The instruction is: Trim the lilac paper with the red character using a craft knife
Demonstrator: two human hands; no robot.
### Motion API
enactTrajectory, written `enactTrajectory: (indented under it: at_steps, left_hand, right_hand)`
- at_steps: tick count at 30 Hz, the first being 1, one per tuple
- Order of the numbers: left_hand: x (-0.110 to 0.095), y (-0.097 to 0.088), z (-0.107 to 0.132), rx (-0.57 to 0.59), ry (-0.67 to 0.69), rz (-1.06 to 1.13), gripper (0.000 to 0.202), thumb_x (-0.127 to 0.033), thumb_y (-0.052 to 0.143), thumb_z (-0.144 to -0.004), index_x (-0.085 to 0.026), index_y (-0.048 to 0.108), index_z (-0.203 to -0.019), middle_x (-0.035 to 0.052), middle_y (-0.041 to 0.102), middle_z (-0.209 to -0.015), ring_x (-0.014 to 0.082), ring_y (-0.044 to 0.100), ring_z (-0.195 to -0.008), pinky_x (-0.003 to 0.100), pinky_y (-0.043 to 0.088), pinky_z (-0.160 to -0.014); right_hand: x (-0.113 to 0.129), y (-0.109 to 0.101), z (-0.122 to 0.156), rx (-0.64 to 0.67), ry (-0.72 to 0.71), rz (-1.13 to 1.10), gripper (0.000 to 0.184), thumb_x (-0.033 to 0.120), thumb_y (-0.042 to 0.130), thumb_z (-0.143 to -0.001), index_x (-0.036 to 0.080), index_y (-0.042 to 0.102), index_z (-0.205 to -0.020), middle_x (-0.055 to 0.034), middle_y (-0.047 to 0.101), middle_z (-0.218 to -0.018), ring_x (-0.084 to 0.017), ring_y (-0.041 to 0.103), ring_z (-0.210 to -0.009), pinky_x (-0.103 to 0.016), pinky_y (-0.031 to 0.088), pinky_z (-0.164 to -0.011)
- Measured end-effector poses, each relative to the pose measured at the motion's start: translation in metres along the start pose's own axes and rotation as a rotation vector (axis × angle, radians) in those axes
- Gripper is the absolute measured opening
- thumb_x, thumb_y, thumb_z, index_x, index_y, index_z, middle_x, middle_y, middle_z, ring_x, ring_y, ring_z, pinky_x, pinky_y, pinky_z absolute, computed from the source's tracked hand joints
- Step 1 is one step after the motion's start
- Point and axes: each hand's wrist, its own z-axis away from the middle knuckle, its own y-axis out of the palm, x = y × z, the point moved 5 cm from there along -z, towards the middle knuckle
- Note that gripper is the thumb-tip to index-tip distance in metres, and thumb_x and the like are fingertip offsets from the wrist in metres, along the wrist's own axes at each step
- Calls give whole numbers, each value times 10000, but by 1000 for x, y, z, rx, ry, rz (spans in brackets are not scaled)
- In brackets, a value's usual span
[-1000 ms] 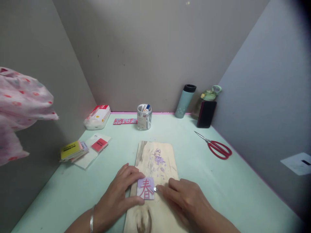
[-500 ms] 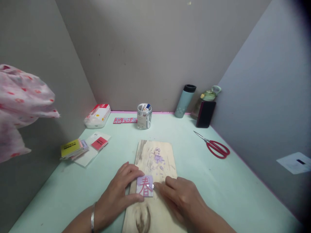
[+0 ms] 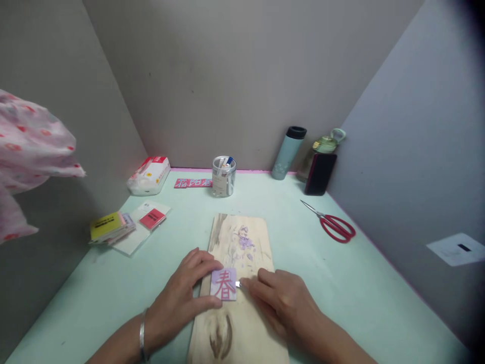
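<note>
A square purple carving block [image 3: 223, 291] with a raised pink character lies on the wooden board [image 3: 239, 333]. My left hand [image 3: 182, 285] grips it from the left, fingertips at the top edge and thumb at the bottom edge. On the other side, my right hand [image 3: 282, 298] is closed round a carving knife [image 3: 238, 284]. Only its short metal blade shows, close to the block's right edge; the handle is hidden in the fingers. Purple shavings [image 3: 245, 241] are scattered on the board's upper part.
Red-handled scissors [image 3: 335, 227] lie at right. A phone [image 3: 321, 174], a blue tumbler [image 3: 289, 152] and a green bottle [image 3: 325, 145] stand behind. A pen jar [image 3: 223, 177], red carved pieces [image 3: 192, 183], tissues [image 3: 149, 176] and stacked packets [image 3: 110, 228] line the back and left.
The blade has shifted slightly, and more of it shows beside the block. My left hand keeps its grip on the block. The whole view has moved a little.
</note>
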Motion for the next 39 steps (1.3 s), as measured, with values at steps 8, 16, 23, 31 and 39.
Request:
enactTrajectory:
  at_steps: [8, 16, 23, 31, 39]
  left_hand:
    - [-1, -1, 0, 6, 15, -11, 423, -322, 816, -834, -304, 671, -1231, 68, 600, -1264, 317, 517, -1278, 619, 345, -1190]
    - [-1, -2, -1, -2, 11, -19, 435, -363, 824, -835, -299, 674, -1238, 68, 608, -1269, 314, 529, -1283, 614, 320, -1213]
    - [0, -1, 1, 6, 32, -18, 434, -374, 820, -852, -320, 665, -1254, 64, 595, -1281, 315, 508, -1284, 612, 328, -1201]
    - [-2, -2, 0, 4, 46, -30, 449, -372, 823, -846, -337, 660, -1262, 56, 617, -1271, 313, 539, -1266, 613, 321, -1208]
    - [-3, -1, 1, -25, 30, -39, 435, -314, 813, -817, -322, 679, -1231, 51, 635, -1256, 315, 542, -1258, 572, 338, -1214]
  right_hand:
    - [0, 0, -4, 24, -33, 29, 253, 140, 432, -1011, 192, 652, -1124, -11, 564, -725, -157, 398, -548, -321, 239, -532]
    - [2, 0, 2, 27, -136, 163, 430, 78, 432, -997, 182, 527, -1404, -8, 573, -739, -172, 433, -578, -325, 261, -547]
    - [1, 7, 5, 67, -188, 174, 416, 60, 471, -997, 186, 556, -1384, -16, 579, -759, -174, 461, -618, -323, 309, -578]
    - [-4, -2, 1, 68, -104, -11, 357, 154, 403, -1069, 250, 585, -1361, 0, 559, -746, -166, 457, -606, -314, 283, -550]
    - [-9, 3, 2, 16, -76, -39, 330, 205, 411, -1095, 255, 585, -1371, 13, 547, -763, -138, 473, -601, -282, 288, -555]
